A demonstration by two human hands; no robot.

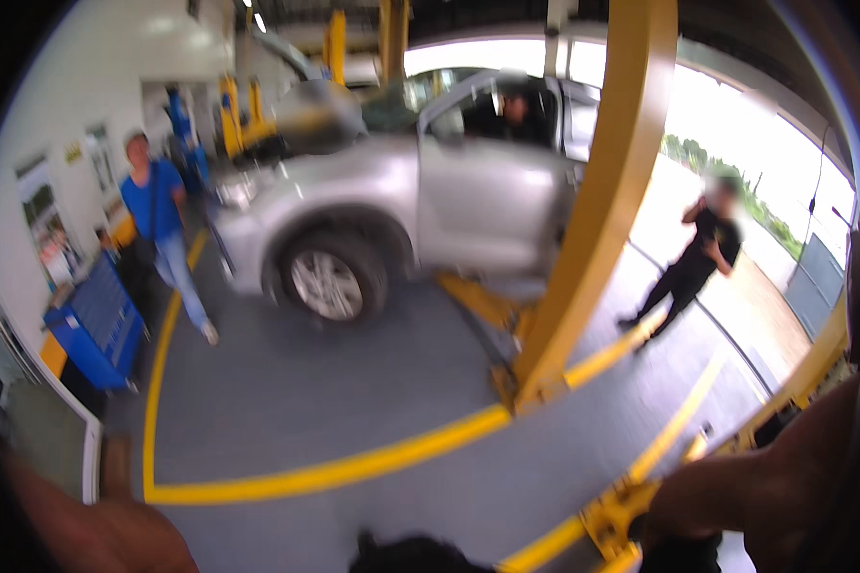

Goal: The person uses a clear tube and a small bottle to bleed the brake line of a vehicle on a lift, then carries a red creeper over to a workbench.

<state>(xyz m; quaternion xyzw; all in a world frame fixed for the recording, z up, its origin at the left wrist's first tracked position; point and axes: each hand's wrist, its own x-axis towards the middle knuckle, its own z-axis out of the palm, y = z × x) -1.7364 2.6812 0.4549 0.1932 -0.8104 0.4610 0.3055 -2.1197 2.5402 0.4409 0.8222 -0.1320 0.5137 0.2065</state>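
My left arm (96,530) shows at the lower left edge, blurred, and its hand cannot be made out. On the lower right my bent right arm (764,487) is visible, with the hand out of sight. Neither arm is seen holding anything. Near the right arm is the yellow metal base (616,520) of a lift post. A dark shape (416,554) at the bottom middle is too unclear to name. Ahead stands a silver pickup-like vehicle (487,205) with its front wheel (327,285) on or close to the floor.
A yellow lift post (597,191) rises beside the vehicle, a lift arm (478,301) at its foot. A person in blue (155,205) walks at left near a blue tool cabinet (96,329). Another in black (702,258) stands right; a third (511,119) shows at the vehicle's window.
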